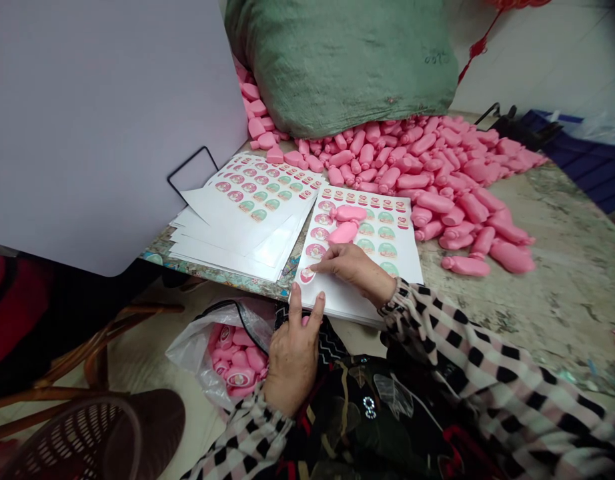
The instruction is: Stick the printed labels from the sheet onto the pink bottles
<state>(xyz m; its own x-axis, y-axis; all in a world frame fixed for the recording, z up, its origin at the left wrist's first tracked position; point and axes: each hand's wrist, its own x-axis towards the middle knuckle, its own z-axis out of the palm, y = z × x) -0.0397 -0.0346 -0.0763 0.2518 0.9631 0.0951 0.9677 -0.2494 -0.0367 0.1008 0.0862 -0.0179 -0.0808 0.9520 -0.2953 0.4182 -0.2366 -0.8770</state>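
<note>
My right hand [350, 267] pinches the edge of a round pink sticker [306, 275] at the lower left corner of a white sticker sheet [347, 290]. Two fingers of my left hand [293, 360] stretch towards the sheet's near edge. Between them shows a bit of a pink plastic bottle [305, 321], mostly hidden under that hand, whose other fingers are out of sight. Just beyond my right hand, a pink bottle [351, 213] and another pink bottle [343, 233] lie on the sheet, among rows of pink, green and small red stickers.
Many pink bottles [422, 160] are heaped across the table [552, 267] below a big green sack [347, 67]. More sticker sheets [227, 247] are stacked at left, beside a grey panel [102, 133]. Labelled bottles fill a plastic bag [192, 343] below the edge; a brown basket [157, 427] stands nearby.
</note>
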